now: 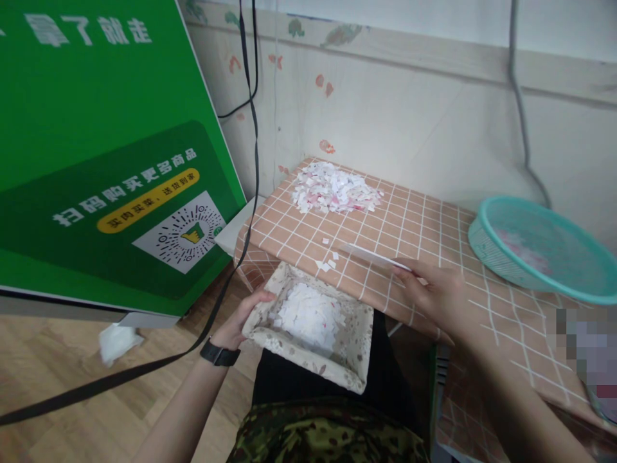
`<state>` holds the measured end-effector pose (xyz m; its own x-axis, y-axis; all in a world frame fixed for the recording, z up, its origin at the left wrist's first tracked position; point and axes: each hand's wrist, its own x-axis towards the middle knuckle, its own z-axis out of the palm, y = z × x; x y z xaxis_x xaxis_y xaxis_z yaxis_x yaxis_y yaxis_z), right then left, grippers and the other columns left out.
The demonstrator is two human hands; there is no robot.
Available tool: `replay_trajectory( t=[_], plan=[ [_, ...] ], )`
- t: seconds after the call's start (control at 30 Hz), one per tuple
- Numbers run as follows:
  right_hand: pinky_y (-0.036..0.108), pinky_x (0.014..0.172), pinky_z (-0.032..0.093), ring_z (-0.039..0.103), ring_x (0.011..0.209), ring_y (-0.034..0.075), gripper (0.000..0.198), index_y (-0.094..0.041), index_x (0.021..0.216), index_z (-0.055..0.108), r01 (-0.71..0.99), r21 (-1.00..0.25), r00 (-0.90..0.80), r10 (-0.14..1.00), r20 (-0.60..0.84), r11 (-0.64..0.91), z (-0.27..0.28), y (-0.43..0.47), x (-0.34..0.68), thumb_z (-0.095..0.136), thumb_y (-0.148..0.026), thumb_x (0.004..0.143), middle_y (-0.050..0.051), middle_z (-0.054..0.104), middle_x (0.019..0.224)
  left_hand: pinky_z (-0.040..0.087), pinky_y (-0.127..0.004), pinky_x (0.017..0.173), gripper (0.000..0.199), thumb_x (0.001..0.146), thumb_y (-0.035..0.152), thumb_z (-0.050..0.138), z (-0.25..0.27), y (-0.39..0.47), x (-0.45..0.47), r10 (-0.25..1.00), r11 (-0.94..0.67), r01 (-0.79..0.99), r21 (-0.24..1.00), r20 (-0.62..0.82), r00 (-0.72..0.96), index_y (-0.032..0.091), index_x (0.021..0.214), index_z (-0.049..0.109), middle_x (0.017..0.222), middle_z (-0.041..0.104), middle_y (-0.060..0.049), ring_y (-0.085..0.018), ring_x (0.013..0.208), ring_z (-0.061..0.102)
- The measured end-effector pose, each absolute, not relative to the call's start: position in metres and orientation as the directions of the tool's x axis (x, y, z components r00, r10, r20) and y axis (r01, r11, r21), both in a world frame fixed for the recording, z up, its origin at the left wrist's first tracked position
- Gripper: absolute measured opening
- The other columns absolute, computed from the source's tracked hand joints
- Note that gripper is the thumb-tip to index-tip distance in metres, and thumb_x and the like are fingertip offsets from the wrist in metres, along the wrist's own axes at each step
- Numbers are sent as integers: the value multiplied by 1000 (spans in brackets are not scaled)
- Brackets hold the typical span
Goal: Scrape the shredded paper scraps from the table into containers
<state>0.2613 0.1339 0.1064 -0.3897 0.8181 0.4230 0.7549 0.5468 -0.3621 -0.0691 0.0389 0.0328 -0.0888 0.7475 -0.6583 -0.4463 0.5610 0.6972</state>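
Note:
My left hand (243,318) grips the left side of a floral fabric-covered box (308,366), which is held against the table's front edge above my lap. White paper scraps (311,315) lie inside it. In my right hand (434,289) is a thin, flat white strip (369,255), pinched at its right end and held low over the tabletop. A few loose paper pieces (328,263) lie between the strip and the box. Farther back, a heap of white and pinkish paper scraps (335,190) rests on the table.
A brown checked cloth covers the table (419,222). On its right stands a teal plastic basket (544,286) with pinkish contents. A large green sign (110,161) leans at left, with a black strap (255,148) hanging before it. White plastic (118,342) lies on the floor.

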Motion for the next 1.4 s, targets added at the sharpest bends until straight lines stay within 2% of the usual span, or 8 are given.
replay_trajectory(
  t=[0.13, 0.27, 0.37, 0.57, 0.7, 0.9, 1.03, 1.4],
  plan=[
    [29, 64, 52, 69, 71, 19, 23, -20, 105, 68, 704, -325, -499, 766, 406, 631, 96, 118, 253, 49, -24, 92, 7, 74, 91, 44, -28, 60, 11, 57, 26, 71, 35, 33, -69, 809, 445, -422, 790, -557, -190, 18, 63, 68, 62, 66, 0, -18, 60, 58],
    [27, 60, 50, 67, 67, 16, 26, -17, 111, 65, 586, -319, -599, 664, 447, 745, 92, 108, 244, 50, -17, 90, 6, 73, 85, 44, -29, 60, 14, 60, 31, 70, 29, 33, -74, 799, 494, -413, 765, -587, -133, 18, 64, 68, 62, 66, -1, -19, 61, 58],
    [25, 59, 48, 65, 65, 14, 26, -18, 112, 65, 548, -374, -618, 663, 423, 749, 92, 103, 241, 52, -16, 90, 5, 72, 82, 44, -29, 60, 18, 61, 35, 69, 25, 35, -77, 775, 539, -411, 735, -624, -101, 17, 64, 68, 61, 66, -1, -20, 60, 59],
    [23, 56, 47, 65, 60, 13, 17, -18, 96, 70, 582, -464, -509, 744, 434, 668, 97, 111, 237, 55, -24, 90, 4, 73, 78, 44, -30, 61, 16, 60, 32, 70, 33, 37, -73, 773, 523, -444, 728, -624, -113, 16, 64, 70, 62, 69, -2, -19, 58, 58],
    [22, 55, 46, 65, 59, 13, 18, -17, 93, 71, 683, -404, -382, 769, 512, 608, 99, 126, 233, 57, -28, 89, 4, 74, 79, 45, -30, 62, 19, 62, 33, 69, 30, 38, -73, 764, 543, -472, 695, -642, -67, 15, 68, 72, 64, 71, -3, -19, 59, 59],
    [22, 53, 43, 62, 54, 11, 21, -18, 93, 72, 716, -298, -450, 744, 493, 631, 106, 136, 230, 53, -28, 91, 2, 72, 73, 45, -29, 64, 18, 61, 32, 70, 24, 37, -76, 767, 531, -452, 717, -633, -104, 15, 67, 71, 64, 69, -3, -19, 61, 59],
    [21, 49, 39, 58, 48, 10, 24, -19, 89, 73, 775, -236, -409, 750, 520, 586, 108, 142, 234, 53, -33, 90, 1, 68, 62, 45, -29, 67, 10, 58, 27, 69, 38, 35, -72, 819, 428, -418, 801, -539, -196, 18, 62, 69, 67, 68, 0, -19, 66, 59],
    [21, 48, 36, 55, 45, 10, 28, -18, 82, 71, 797, -242, -355, 754, 552, 553, 97, 147, 229, 52, -37, 91, 0, 62, 54, 45, -29, 60, 10, 58, 27, 69, 50, 33, -66, 812, 444, -440, 781, -558, -171, 18, 62, 70, 63, 68, -1, -19, 59, 59]
  ],
)
